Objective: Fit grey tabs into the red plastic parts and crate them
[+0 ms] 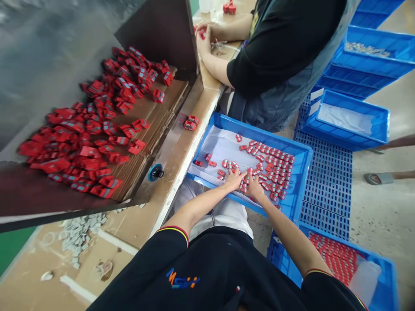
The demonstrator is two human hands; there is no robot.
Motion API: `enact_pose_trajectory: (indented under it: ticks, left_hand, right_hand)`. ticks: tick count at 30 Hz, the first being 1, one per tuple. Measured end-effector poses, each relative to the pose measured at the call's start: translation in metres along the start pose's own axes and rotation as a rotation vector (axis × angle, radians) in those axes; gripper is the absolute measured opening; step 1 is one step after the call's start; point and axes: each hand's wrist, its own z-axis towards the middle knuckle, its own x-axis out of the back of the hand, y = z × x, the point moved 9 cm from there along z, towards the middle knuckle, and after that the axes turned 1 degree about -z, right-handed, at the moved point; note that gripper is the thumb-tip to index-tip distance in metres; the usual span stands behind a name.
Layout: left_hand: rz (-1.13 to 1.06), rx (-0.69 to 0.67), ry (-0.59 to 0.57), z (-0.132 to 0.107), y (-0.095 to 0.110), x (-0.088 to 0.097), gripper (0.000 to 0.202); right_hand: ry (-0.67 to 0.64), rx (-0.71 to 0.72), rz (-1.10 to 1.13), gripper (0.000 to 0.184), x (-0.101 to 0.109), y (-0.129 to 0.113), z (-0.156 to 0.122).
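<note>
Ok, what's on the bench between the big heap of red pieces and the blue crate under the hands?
In the head view, two red pieces and a round black-and-blue fitting are on that bench strip.

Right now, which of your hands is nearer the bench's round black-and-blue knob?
Left. Left hand: over the blue plastic bin, right of the knob. Right hand: same bin, farther right.

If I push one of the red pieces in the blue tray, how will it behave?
The red pieces look stiff, with blocky, clear-edged bodies. Being small, each is probably light. That blocky shape suggests sliding over the white liner rather than rolling, likely nudging tightly packed neighbours.
</note>
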Motion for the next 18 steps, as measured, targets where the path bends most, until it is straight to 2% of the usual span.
enact_pose_trajectory:
  ticks: [3, 5, 7, 10, 12, 14, 16, 18]
  left_hand:
    - [-0.001, -0.024, 0.072, -0.010, 0.006, 0.025, 0.091]
    - [-0.003, -0.031, 0.135, -0.019, 0.012, 0.051, 0.088]
    - [-0.004, -0.036, 0.219, -0.031, 0.017, 0.086, 0.086]
    - [0.017, -0.019, 0.401, -0.057, 0.016, 0.156, 0.083]
    - [0.028, 0.031, 0.512, -0.079, 0.000, 0.208, 0.085]
    - [0.026, 0.102, 0.624, -0.105, -0.029, 0.258, 0.087]
    - [-0.004, 0.163, 0.776, -0.134, -0.071, 0.305, 0.087]
    - [-0.114, 0.166, 0.885, -0.160, -0.123, 0.338, 0.091]
  right_hand:
    - [0.085, 0.007, 0.012, 0.091, 0.025, -0.002, -0.012]
    - [0.146, 0.030, 0.008, 0.087, 0.050, -0.003, -0.019]
    - [0.224, 0.072, 0.008, 0.084, 0.084, -0.006, -0.023]
    - [0.390, 0.203, 0.042, 0.084, 0.153, -0.027, -0.025]
    - [0.511, 0.357, 0.066, 0.085, 0.207, -0.063, -0.028]
    - [0.611, 0.527, 0.070, 0.085, 0.260, -0.115, -0.035]
    - [0.656, 0.640, 0.054, 0.086, 0.302, -0.178, -0.039]
    - [0.651, 0.716, 0.023, 0.082, 0.329, -0.246, -0.035]
